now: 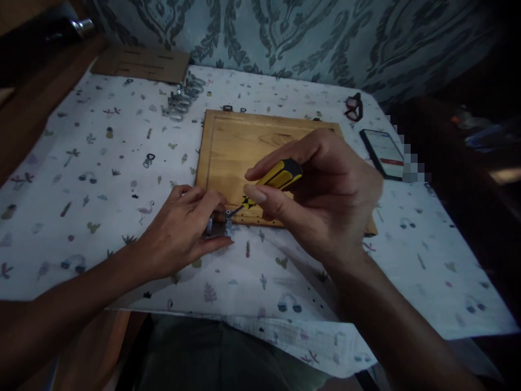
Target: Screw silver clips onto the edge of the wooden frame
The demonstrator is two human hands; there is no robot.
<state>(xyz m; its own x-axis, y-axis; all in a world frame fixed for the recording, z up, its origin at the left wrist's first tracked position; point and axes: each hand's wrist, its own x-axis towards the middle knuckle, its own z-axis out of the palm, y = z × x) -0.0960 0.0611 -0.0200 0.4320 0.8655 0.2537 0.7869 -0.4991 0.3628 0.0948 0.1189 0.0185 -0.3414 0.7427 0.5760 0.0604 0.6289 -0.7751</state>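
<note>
Head view: R hand (329, 190), right of ctr, fingers pinching yel./blk screwdriver (280, 175) by handle. Shaft slants down-left to sm. metal fitting (217, 228), just below ctr; exact tip contact unclear. L hand (181, 231), left of ctr, fingers closed around fitting, at lower-L corner of wooden board (232, 146). Upper L: metal pcs (183, 98) beside cardboard (142, 64) on bench (122, 168). Upper R: phone (385, 152).

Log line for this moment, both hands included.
Left hand: holds metal piece by wooden board's near edge | Right hand: holds screwdriver, tip at metal piece | Nearby: phone, right of board; cardboard, far left
</note>
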